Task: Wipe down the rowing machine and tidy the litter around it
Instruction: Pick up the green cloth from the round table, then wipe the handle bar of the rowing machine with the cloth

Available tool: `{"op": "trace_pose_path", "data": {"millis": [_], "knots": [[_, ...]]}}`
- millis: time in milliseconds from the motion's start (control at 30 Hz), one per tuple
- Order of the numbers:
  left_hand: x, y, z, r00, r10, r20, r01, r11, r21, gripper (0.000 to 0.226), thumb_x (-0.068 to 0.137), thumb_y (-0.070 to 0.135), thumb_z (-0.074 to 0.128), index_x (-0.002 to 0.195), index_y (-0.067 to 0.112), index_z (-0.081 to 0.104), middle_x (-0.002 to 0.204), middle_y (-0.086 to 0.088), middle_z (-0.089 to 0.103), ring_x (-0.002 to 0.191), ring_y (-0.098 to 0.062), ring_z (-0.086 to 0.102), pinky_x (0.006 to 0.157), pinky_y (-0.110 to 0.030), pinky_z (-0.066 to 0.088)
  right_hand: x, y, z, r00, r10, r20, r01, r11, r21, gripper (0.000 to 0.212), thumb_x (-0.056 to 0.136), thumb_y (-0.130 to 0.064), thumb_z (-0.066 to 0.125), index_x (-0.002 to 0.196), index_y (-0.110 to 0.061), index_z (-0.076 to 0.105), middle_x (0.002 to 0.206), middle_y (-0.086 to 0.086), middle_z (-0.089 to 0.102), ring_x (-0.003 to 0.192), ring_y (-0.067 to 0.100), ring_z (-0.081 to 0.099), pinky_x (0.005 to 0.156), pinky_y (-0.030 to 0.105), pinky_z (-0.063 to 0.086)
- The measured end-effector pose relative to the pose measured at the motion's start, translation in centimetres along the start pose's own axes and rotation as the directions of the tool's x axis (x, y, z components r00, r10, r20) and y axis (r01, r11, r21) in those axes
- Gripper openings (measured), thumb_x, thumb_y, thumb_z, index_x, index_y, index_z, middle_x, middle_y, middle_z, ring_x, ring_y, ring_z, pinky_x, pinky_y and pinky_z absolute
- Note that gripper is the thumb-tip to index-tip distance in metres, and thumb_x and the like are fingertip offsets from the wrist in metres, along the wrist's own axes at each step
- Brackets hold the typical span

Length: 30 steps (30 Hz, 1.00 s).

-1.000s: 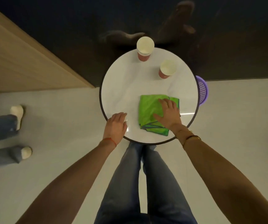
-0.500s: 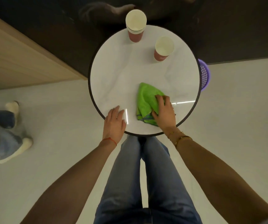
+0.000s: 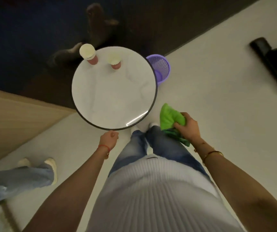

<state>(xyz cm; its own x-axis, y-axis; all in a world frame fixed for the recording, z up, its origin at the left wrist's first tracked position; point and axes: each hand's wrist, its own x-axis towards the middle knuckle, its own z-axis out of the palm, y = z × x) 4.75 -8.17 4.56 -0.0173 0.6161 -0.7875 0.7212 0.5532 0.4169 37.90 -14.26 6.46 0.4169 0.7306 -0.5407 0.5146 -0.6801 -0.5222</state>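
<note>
Nearest to me is my pale ribbed knit top (image 3: 157, 195), with my blue jeans (image 3: 151, 146) below it and my white shoes on the pale floor (image 3: 218, 101). My right hand (image 3: 188, 127) is off to the right of my legs, away from the surface, its fingers curled round a bunched bright green microfibre cloth (image 3: 170, 118); part of the cloth sticks up past my knuckles and a darker corner hangs under my wrist. My left hand (image 3: 109, 137) hangs just short of the near rim of the round white surface with a black edge (image 3: 101, 91); its fingers are curled loosely inward and hold nothing, and it is not touching the rim.

To my left, another person's legs in light blue jeans and white shoes (image 3: 17, 180) stand on the floor.

On the far side of the surface stand two red paper cups, one with a pale lid (image 3: 89, 53) at the far-left rim and one smaller beside it (image 3: 114, 61). Just beyond the surface's right edge sits a purple mesh wastebasket (image 3: 161, 67) on the floor. Far right lies a black bar-shaped foot of some machine (image 3: 271, 62), blurred.
</note>
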Motion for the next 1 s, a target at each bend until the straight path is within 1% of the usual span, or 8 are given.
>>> {"op": "trace_pose_path", "data": {"millis": [100, 233, 300, 400, 500, 667, 867, 1000], "knots": [[-0.9, 1.6, 1.7, 0.999, 0.007, 0.051, -0.008, 1.000, 0.030, 0.023, 0.097, 0.020, 0.045, 0.100, 0.009, 0.066, 0.105, -0.017, 0.070, 0.095, -0.032, 0.066, 0.096, -0.039, 0.051, -4.1, 4.9, -2.4, 0.967, 0.213, -0.140, -0.186, 0.965, 0.182, 0.051, 0.078, -0.034, 0.068, 0.122, -0.014, 0.056, 0.108, 0.016, 0.068, 0.101, 0.037, 0.062, 0.084, 0.037, 0.047], [-0.6, 5.5, 4.8, 0.990, -0.001, 0.143, -0.024, 0.985, 0.169, 0.020, 0.095, 0.020, 0.048, 0.098, 0.008, 0.064, 0.099, -0.013, 0.068, 0.081, -0.025, 0.064, 0.083, -0.032, 0.050, -9.4, 10.9, -3.8, 0.802, 0.559, -0.210, -0.398, 0.763, 0.510, 0.072, 0.063, -0.043, 0.054, 0.126, -0.009, 0.053, 0.115, 0.020, 0.065, 0.106, 0.038, 0.060, 0.086, 0.036, 0.044], [0.0, 8.2, 6.7, 0.984, -0.010, 0.178, -0.033, 0.970, 0.240, 0.019, 0.094, 0.020, 0.052, 0.096, 0.006, 0.064, 0.096, -0.012, 0.068, 0.075, -0.023, 0.063, 0.084, -0.033, 0.054, -11.6, 14.0, -3.9, 0.706, 0.684, -0.185, -0.456, 0.639, 0.619, 0.078, 0.060, -0.043, 0.052, 0.128, -0.005, 0.051, 0.120, 0.023, 0.062, 0.111, 0.039, 0.058, 0.090, 0.038, 0.043], [0.2, 13.1, 10.0, 0.977, -0.007, 0.215, -0.068, 0.938, 0.341, 0.016, 0.094, 0.019, 0.052, 0.102, 0.009, 0.063, 0.097, -0.006, 0.063, 0.067, -0.010, 0.056, 0.063, -0.021, 0.046, -14.3, 18.6, -3.9, 0.578, 0.813, -0.068, -0.545, 0.447, 0.710, 0.080, 0.064, -0.045, 0.054, 0.130, -0.001, 0.049, 0.125, 0.026, 0.059, 0.116, 0.043, 0.054, 0.096, 0.043, 0.041], [0.4, 18.8, 14.8, 0.960, -0.012, 0.279, -0.091, 0.931, 0.352, 0.021, 0.095, 0.017, 0.052, 0.110, 0.006, 0.063, 0.098, -0.006, 0.061, 0.077, -0.017, 0.058, 0.071, -0.025, 0.044, -16.1, 23.8, -4.5, 0.479, 0.878, 0.028, -0.597, 0.302, 0.743, 0.055, 0.086, -0.029, 0.067, 0.129, 0.002, 0.051, 0.125, 0.028, 0.058, 0.116, 0.044, 0.054, 0.098, 0.045, 0.041], [-0.8, 28.6, 23.0, 0.944, 0.040, 0.329, -0.165, 0.917, 0.364, 0.010, 0.097, 0.015, 0.046, 0.098, 0.009, 0.054, 0.082, -0.007, 0.058, 0.063, -0.016, 0.052, 0.060, -0.023, 0.035, -15.3, 28.5, -8.4, 0.440, 0.897, 0.054, -0.600, 0.248, 0.761, 0.050, 0.085, -0.028, 0.070, 0.125, -0.001, 0.055, 0.121, 0.027, 0.061, 0.112, 0.043, 0.056, 0.095, 0.042, 0.042], [-0.3, 36.8, 30.7, 0.923, 0.021, 0.385, -0.211, 0.863, 0.459, 0.032, 0.099, 0.012, 0.043, 0.124, -0.004, 0.052, 0.109, -0.015, 0.056, 0.094, -0.027, 0.055, 0.087, -0.037, 0.042, -9.4, 32.2, -16.8, 0.434, 0.900, -0.040, -0.518, 0.286, 0.806, 0.045, 0.086, -0.023, 0.068, 0.124, -0.003, 0.055, 0.118, 0.025, 0.063, 0.112, 0.042, 0.057, 0.093, 0.040, 0.043], [1.4, 42.1, 36.7, 0.919, 0.033, 0.393, -0.262, 0.797, 0.545, 0.033, 0.097, 0.008, 0.045, 0.122, -0.011, 0.055, 0.105, -0.016, 0.059, 0.069, -0.018, 0.055, 0.056, -0.016, 0.049, -5.6, 36.2, -22.4, 0.410, 0.910, -0.064, -0.476, 0.273, 0.836, 0.046, 0.086, -0.022, 0.068, 0.126, -0.003, 0.054, 0.118, 0.024, 0.063, 0.113, 0.040, 0.056, 0.093, 0.038, 0.043]]}}
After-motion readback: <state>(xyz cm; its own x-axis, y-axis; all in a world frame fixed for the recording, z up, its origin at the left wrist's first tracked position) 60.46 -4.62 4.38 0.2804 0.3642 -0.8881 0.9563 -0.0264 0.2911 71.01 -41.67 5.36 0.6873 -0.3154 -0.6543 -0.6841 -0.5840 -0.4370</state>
